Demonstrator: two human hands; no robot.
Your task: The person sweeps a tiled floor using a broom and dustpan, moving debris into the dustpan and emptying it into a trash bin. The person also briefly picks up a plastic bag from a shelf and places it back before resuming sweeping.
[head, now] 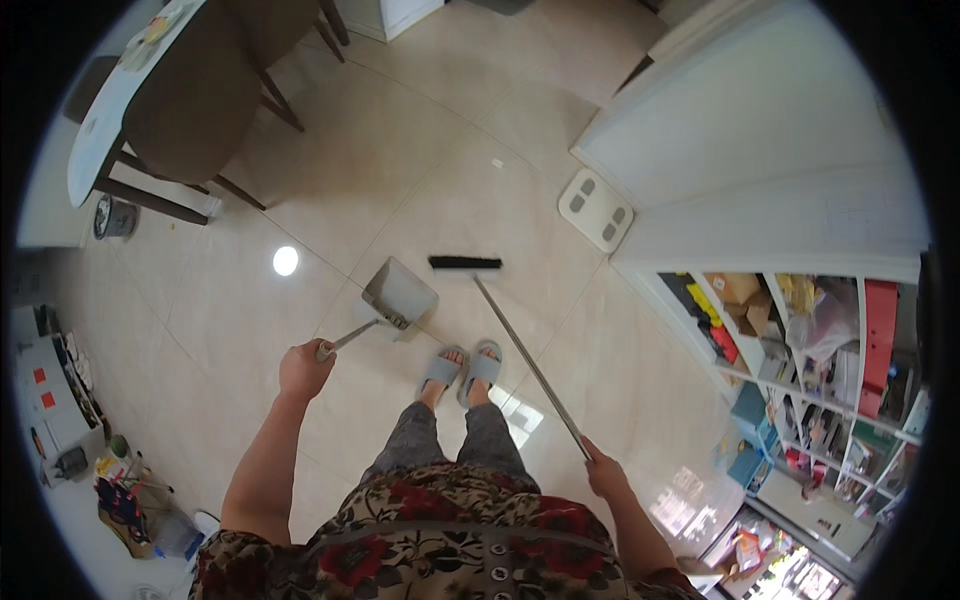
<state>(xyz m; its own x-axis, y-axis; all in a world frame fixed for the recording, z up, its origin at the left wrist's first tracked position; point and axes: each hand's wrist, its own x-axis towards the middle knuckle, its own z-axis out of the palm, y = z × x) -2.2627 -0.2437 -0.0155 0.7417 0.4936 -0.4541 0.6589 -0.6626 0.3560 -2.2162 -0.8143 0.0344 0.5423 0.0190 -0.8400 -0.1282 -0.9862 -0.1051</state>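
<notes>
My left hand grips the end of the handle of a long-handled grey dustpan. The pan is in front of my feet, a little to the left, and some dark debris shows near its handle side. In my right hand is the metal pole of a broom. The pole slants forward and left to the broom head with black bristles, which is just right of the dustpan and apart from it. Both my feet, in grey slide sandals, stand behind these on the tiled floor.
A white body scale lies against the wall at the right. Brown chairs and a white table stand at the upper left, with a small bin below. Shelves full of goods line the right; a small pale scrap lies ahead.
</notes>
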